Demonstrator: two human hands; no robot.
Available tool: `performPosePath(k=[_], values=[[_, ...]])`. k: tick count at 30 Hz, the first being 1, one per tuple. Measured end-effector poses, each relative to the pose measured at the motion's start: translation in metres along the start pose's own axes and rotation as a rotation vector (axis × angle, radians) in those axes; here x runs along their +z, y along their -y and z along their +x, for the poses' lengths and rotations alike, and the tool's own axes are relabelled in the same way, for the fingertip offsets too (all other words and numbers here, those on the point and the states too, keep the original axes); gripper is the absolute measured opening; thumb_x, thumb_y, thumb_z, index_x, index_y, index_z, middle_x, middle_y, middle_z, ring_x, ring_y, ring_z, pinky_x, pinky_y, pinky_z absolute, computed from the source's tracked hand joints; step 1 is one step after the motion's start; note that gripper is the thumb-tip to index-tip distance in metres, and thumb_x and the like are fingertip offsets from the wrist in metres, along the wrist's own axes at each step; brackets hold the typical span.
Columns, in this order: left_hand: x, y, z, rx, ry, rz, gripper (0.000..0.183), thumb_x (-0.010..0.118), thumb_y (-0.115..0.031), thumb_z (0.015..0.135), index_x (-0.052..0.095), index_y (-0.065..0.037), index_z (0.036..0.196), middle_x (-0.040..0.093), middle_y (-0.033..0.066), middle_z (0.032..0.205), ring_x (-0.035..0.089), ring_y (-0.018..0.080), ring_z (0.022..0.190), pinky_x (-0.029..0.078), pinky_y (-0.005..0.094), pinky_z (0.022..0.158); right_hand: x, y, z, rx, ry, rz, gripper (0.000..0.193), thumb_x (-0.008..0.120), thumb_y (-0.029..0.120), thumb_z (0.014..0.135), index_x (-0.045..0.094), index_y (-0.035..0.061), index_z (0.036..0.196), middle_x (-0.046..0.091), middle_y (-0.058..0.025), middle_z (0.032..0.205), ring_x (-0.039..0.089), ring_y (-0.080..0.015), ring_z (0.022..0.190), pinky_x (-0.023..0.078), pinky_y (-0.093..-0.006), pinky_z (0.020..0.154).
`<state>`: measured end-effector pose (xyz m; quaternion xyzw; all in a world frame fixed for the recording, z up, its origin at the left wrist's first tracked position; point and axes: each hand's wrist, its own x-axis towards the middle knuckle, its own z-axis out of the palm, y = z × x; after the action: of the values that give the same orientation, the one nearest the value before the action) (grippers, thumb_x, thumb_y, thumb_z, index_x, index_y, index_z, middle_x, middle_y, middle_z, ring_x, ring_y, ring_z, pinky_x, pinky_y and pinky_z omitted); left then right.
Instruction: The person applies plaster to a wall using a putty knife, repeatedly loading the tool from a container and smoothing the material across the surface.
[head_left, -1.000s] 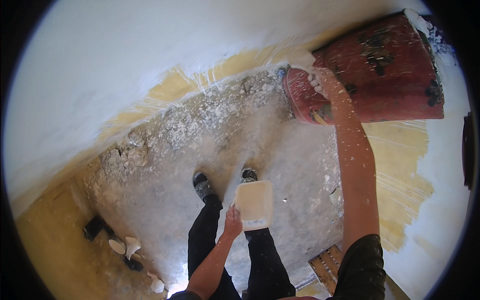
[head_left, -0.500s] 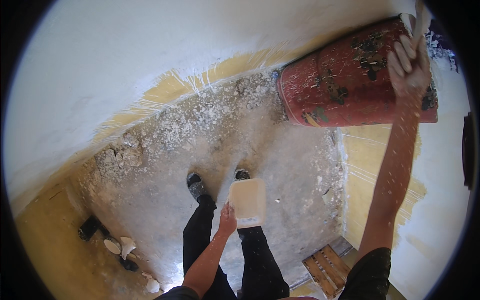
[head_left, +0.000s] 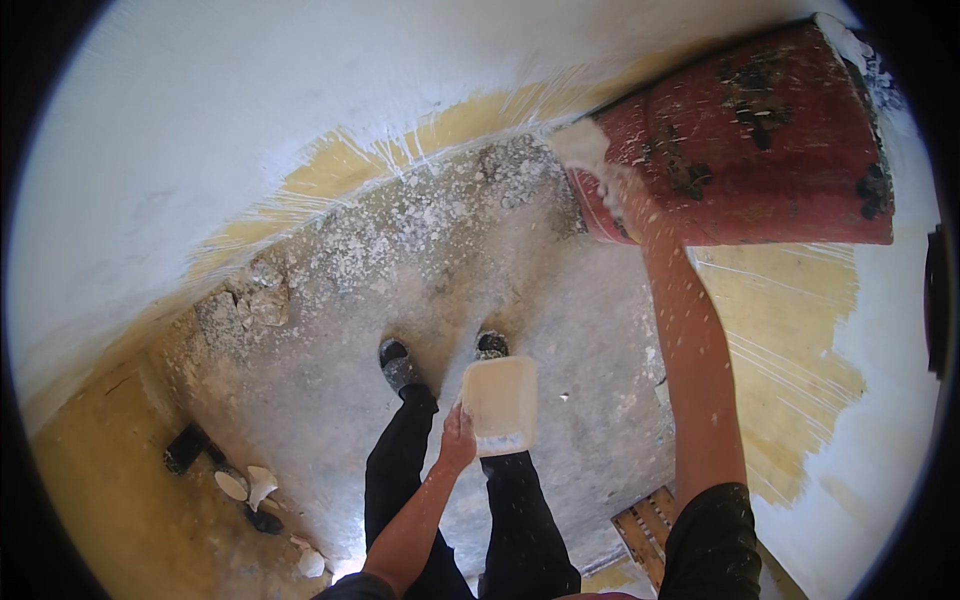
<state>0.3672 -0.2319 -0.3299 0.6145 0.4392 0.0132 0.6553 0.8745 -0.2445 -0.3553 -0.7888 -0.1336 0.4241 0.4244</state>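
My left hand grips the left side of a shallow, cream-coloured rectangular tub in front of my legs. A streak of white paste lies along the tub's near end. Stretched out to the upper right, my right hand is closed on a pale, flat, broad-ended tool, whose exact kind the blur hides. The tool is in front of the bottom end of a red, scuffed drum, close to the foot of the wall. I cannot tell whether it touches the wall. White specks dot my right forearm.
The wall is white above a bare yellow strip with white streaks. White crumbs litter the floor along its base. Rubble sits at the left, with shards nearer. A slatted wooden crate stands lower right.
My right hand has swung down and left with the tool, from the drum's upper end to its bottom end. My left hand and the tub have hardly moved.
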Motion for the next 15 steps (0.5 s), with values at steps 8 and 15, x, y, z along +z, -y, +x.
performPosePath(k=[8, 15], values=[[-0.011, -0.005, -0.013, 0.093, 0.030, 0.123, 0.032, 0.036, -0.011, 0.092, 0.044, 0.008, 0.116, 0.053, 0.0260, 0.108, 0.051, 0.0384, 0.101, 0.039, 0.0380, 0.090, 0.086, -0.201, -0.261, -0.647, -0.066, -1.614, 0.034, 0.050, 0.011, 0.080, 0.055, 0.0041, 0.113, 0.054, -0.0153, 0.114, 0.052, -0.0298, 0.101, 0.044, -0.0438, 0.081], [-0.023, -0.044, -0.059, 0.413, -0.093, 0.352, 0.031, 0.039, -0.005, 0.090, 0.039, 0.012, 0.115, 0.047, 0.0311, 0.112, 0.047, 0.0450, 0.101, 0.039, 0.0459, 0.089, 0.097, -0.293, -0.594, -0.436, -0.125, -1.418, 0.035, 0.060, 0.014, 0.073, 0.057, 0.0074, 0.107, 0.061, -0.0087, 0.096, 0.058, -0.0236, 0.087, 0.044, -0.0406, 0.066]])
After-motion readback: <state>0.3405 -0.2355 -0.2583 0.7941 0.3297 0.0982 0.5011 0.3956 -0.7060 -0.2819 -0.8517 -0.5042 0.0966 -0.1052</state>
